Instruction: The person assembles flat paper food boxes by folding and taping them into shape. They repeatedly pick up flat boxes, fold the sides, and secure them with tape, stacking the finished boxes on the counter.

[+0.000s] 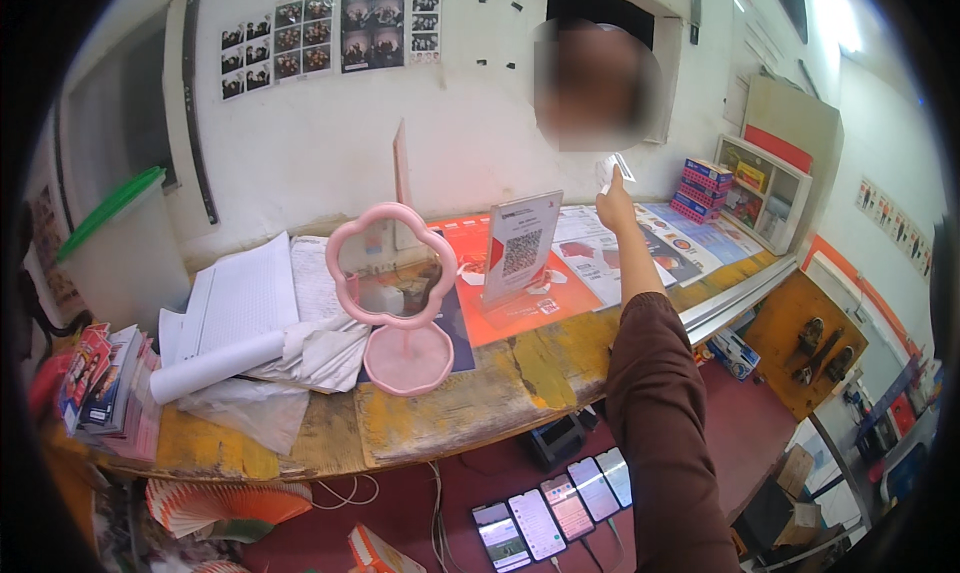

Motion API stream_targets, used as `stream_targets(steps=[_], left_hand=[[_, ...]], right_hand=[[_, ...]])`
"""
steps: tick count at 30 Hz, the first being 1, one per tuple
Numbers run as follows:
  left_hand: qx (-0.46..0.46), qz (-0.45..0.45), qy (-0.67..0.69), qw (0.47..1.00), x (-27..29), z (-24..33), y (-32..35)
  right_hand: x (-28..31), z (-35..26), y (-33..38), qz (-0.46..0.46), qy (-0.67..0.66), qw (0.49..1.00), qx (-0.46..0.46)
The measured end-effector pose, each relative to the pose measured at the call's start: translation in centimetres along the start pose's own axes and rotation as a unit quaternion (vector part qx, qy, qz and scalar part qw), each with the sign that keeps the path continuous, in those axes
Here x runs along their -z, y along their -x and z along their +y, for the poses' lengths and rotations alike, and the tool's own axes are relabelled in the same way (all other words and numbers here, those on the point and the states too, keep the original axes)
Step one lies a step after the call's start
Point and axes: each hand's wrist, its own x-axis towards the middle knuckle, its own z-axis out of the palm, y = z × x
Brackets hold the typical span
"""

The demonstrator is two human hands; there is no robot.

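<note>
My right arm, in a dark brown sleeve, stretches out over the wooden counter toward a window opening in the wall. At its end my right hand [617,210] is closed, thumb up, on a small stack of white paper slips or cards [615,173]; their exact kind is hard to make out. A person [598,88] is at the opening just beyond them. Left of my forearm, a clear stand with a square code [522,248] rises from the counter, apart from my hand. My left hand does not show.
A pink flower-shaped mirror [408,318], paper stacks [235,298] and a green-lidded bin [130,238] occupy the left. Pink-and-blue boxes [703,190] and a small cabinet [770,193] stand at the right. Below, several lit phones [537,523] lie with cables.
</note>
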Motion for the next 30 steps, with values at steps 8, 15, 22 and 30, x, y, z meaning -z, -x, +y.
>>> stream_targets(steps=[8,15,22,30], left_hand=[[0.010,0.020,-0.003,1.000,0.2,-0.3,0.1],[0.020,0.021,-0.011,1.000,-0.4,-0.3,-0.3],[0.029,0.015,-0.020,0.999,-0.9,-0.1,-0.8],[0.030,0.000,-0.019,0.999,-1.4,0.2,-0.4]], right_hand=[[0.3,-2.7,-1.3,-0.007,-0.009,1.000,0.029],[-1.7,-3.6,-2.3,0.016,-0.029,0.997,0.063],[-2.5,-2.5,-3.4,0.040,-0.025,0.996,0.072],[-2.9,-0.8,-3.9,0.046,-0.009,0.995,0.082]])
